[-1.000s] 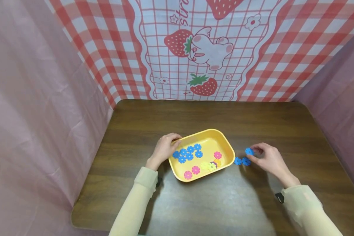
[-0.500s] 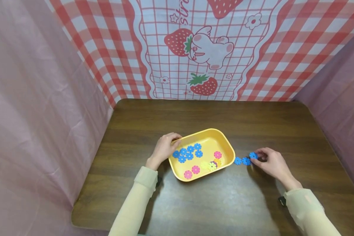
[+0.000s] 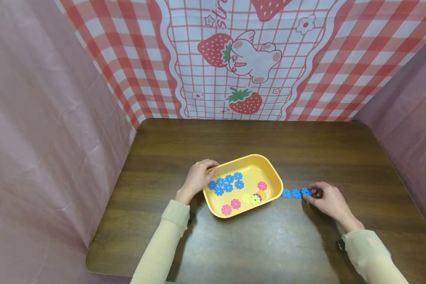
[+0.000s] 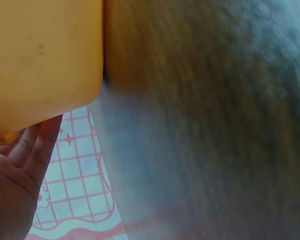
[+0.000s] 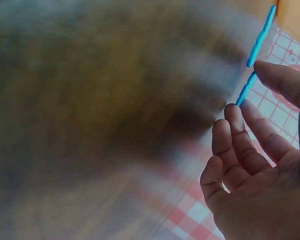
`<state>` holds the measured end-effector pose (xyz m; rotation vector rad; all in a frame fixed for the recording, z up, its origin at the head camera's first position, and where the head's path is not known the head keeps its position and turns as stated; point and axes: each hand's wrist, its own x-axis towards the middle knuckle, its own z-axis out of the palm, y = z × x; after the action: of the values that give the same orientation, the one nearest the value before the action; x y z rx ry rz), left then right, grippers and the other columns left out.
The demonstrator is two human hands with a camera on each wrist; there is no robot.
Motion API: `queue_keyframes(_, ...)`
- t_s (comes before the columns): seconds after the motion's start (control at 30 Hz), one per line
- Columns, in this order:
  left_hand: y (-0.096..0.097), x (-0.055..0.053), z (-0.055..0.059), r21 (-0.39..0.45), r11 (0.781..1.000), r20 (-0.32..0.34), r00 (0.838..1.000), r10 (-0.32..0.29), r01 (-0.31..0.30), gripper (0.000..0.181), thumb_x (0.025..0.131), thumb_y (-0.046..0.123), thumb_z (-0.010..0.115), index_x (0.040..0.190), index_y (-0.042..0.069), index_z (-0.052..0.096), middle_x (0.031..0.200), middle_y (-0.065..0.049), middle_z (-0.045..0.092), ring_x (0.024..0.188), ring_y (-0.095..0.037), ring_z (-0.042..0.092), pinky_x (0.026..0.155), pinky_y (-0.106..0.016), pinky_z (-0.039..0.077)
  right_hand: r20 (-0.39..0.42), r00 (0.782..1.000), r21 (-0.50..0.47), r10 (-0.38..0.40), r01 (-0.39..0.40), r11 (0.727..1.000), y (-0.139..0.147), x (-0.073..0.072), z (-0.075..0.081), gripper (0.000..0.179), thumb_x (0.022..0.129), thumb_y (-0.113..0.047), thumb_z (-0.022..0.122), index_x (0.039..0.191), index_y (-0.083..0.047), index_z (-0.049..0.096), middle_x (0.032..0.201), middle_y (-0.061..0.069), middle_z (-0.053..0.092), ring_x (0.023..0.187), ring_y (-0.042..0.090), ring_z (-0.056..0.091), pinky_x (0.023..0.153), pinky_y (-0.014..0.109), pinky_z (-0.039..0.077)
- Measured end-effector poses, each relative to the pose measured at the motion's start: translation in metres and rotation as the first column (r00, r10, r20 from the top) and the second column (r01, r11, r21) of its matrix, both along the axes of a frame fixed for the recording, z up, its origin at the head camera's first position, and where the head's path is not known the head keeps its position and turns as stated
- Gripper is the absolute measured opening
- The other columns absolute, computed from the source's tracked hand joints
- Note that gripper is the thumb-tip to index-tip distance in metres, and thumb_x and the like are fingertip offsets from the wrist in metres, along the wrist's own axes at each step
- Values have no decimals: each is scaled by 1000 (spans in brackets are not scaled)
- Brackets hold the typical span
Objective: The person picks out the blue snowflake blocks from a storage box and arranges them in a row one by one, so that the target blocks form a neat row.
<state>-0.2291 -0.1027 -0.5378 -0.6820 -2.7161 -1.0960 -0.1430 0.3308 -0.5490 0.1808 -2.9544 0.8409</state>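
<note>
My left hand (image 3: 196, 177) grips the left end of the yellow tray (image 3: 259, 170). In the left wrist view, its fingers (image 4: 42, 150) reach round the tray's far side. Between thumb and fingers, my right hand (image 3: 328, 201) pinches a blue flower-shaped disc (image 3: 306, 191), seen edge-on in the right wrist view as a thin blue strip (image 5: 246, 89). That disc is at the right end of a short row, beside a middle blue disc (image 3: 296, 193) and a left blue disc (image 3: 286, 193) near the tray's right wall. Whether it touches the table is hard to tell.
Inside the tray lie several blue discs (image 3: 228, 187), pink discs (image 3: 236, 204), and a cluster with a yellow disc (image 3: 255, 200) and an orange one. The brown wooden table (image 3: 206, 138) ends at a checked strawberry cloth (image 3: 245, 103). Pink curtains (image 3: 49, 118) hang at both sides.
My right hand has moved slightly right and towards me, bringing its blue disc from above the row into line at the right end. My left hand and the tray stay put.
</note>
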Motion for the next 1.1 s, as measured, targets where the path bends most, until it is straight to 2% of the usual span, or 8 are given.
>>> queue_keyframes(0.4,0,0,2,-17,1000,21,1000,13,-13,13,95,16,70,106,10,74,105,-4,72,96,-22,67,88,-39,52,-18,1000,18,12,-12,1000,1,0,-2,31,77,-20,86,94,1,70,82,5,63,73,19,53,62,31,43)
queue_keyframes(0.7,0,0,2,-10,1000,12,1000,7,-7,13,95,16,69,106,10,74,105,-4,72,96,-21,68,87,-38,52,-39,999,20,7,-6,1000,0,1,-3,30,75,-18,86,92,1,71,81,4,62,72,18,52,62,30,42)
queue_keyframes(1.1,1,0,0,-11,1000,9,1000,8,-7,13,95,16,70,106,10,74,105,-4,72,95,-21,68,86,-38,53,15,1000,24,20,-20,999,3,-1,1,33,77,-21,85,97,1,71,84,6,63,75,19,54,64,32,43)
